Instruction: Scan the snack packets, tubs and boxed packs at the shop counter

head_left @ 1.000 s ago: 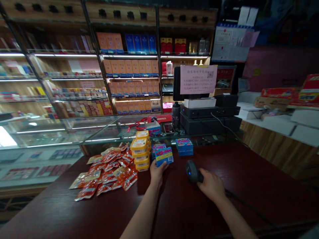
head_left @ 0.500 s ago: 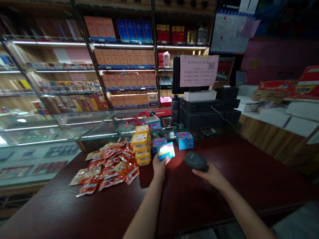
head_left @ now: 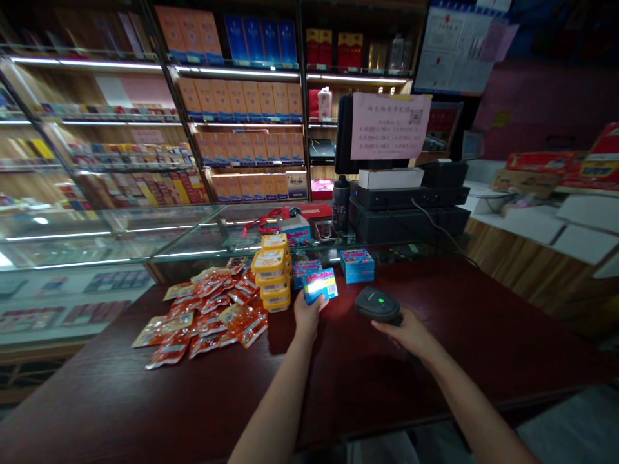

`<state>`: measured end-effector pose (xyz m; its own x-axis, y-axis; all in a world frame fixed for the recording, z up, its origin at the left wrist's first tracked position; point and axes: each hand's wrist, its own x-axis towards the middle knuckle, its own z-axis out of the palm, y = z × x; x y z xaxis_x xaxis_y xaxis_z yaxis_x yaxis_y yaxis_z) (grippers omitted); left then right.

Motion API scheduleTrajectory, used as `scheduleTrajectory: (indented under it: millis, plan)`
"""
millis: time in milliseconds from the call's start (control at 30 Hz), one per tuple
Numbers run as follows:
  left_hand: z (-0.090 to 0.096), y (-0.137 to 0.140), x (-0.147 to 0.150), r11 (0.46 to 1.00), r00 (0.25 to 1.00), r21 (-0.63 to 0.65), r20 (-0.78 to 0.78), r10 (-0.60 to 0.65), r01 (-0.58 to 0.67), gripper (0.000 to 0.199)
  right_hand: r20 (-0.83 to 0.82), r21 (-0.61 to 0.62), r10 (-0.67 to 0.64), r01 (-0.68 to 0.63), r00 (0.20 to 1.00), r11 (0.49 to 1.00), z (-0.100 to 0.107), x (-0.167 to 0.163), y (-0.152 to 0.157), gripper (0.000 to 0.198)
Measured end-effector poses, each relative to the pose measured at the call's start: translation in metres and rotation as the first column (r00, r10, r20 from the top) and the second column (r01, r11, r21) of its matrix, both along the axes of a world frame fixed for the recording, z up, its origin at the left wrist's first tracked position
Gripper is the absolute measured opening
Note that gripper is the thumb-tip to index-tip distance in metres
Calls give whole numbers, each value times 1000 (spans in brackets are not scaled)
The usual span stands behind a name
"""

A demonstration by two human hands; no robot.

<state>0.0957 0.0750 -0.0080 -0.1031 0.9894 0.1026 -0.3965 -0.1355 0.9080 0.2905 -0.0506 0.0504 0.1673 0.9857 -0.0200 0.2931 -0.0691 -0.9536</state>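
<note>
My left hand [head_left: 307,316] is closed on a small blue packet [head_left: 320,287] with pink lettering and a barcode; a bright patch of light falls on its face. In my right hand [head_left: 409,332] is a dark barcode scanner [head_left: 377,305], its head turned toward the packet and a green light glowing on top. Just behind the held packet lie more blue packets [head_left: 305,266]. A neat stack of similar blue packets [head_left: 358,265] stands to their right. Yellow-lidded tubs [head_left: 273,280] are piled left of my left hand, beside a heap of orange-red foil pouches [head_left: 207,316].
All this rests on a dark red-brown counter [head_left: 377,393]. A glass display case [head_left: 227,222] runs behind it, with an open box [head_left: 296,229], a dark bottle [head_left: 341,203] and a monitor bearing a pink notice [head_left: 391,125]. Cartons [head_left: 541,167] sit at the right.
A green light now shows on the scanner, where none was lit before. The barcode on the packet has come into clearer view. The camera view has tilted slightly; both hands keep their holds.
</note>
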Motion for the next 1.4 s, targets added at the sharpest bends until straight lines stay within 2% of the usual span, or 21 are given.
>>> scheduleTrajectory:
  millis: [167,267,300,367,433,467,533,633,733,800,900,1000,1033,1100,1167,1233,1333,1400]
  plan:
    - [0,-1,1,1000,1000,13,26,-7,7,56,48,-9,-9,9,999,1000,-2,1,-2,34]
    - [0,-1,1,1000,1000,25,-5,8,-8,54,283,85,-35,11,958,996,2,3,-5,33]
    - [0,-1,1,999,1000,31,-22,14,-14,53,408,93,-63,27,911,995,5,3,-6,32]
    - [0,-1,1,998,997,53,-68,35,-31,50,649,53,-94,78,755,996,9,4,-6,26]
    - [-1,-2,0,994,987,93,-143,78,-65,45,798,8,-79,121,598,993,9,4,-6,20]
    - [-1,-3,-1,989,976,117,-191,108,-86,42,835,1,-68,122,547,992,7,4,-5,18]
    - [-1,-4,-2,977,941,174,-290,173,-126,36,866,18,-71,110,495,994,-1,5,-3,19]
    - [3,-7,-3,944,869,289,-414,271,-157,31,872,82,-111,82,476,993,-17,8,0,26]
    - [19,-7,-2,882,762,450,-519,387,-142,23,866,111,-132,71,482,991,-29,12,2,28]
    - [37,-2,-1,820,654,563,-584,481,-101,18,866,119,-138,71,480,990,-32,15,3,29]
    - [69,10,0,745,392,666,-692,607,22,20,866,130,-140,55,479,990,-33,18,4,29]
    - [91,25,0,745,77,645,-763,642,173,22,864,135,-147,60,481,989,-31,19,3,27]
    - [93,29,0,753,-8,622,-769,639,215,22,862,136,-151,66,484,988,-31,19,2,26]
    - [92,36,-1,778,-134,568,-778,614,266,23,854,144,-163,76,494,987,-30,19,1,24]
    - [84,39,-1,812,-202,514,-795,572,275,23,847,152,-172,80,502,985,-30,18,1,25]
    - [71,38,1,846,-235,472,-817,526,249,24,849,147,-171,88,500,985,-29,18,1,27]
    - [50,32,6,867,-248,444,-835,492,224,28,859,121,-154,97,489,988,-29,18,1,26]
    - [37,28,10,863,-245,438,-834,494,250,39,863,106,-143,102,484,989,-29,18,1,26]
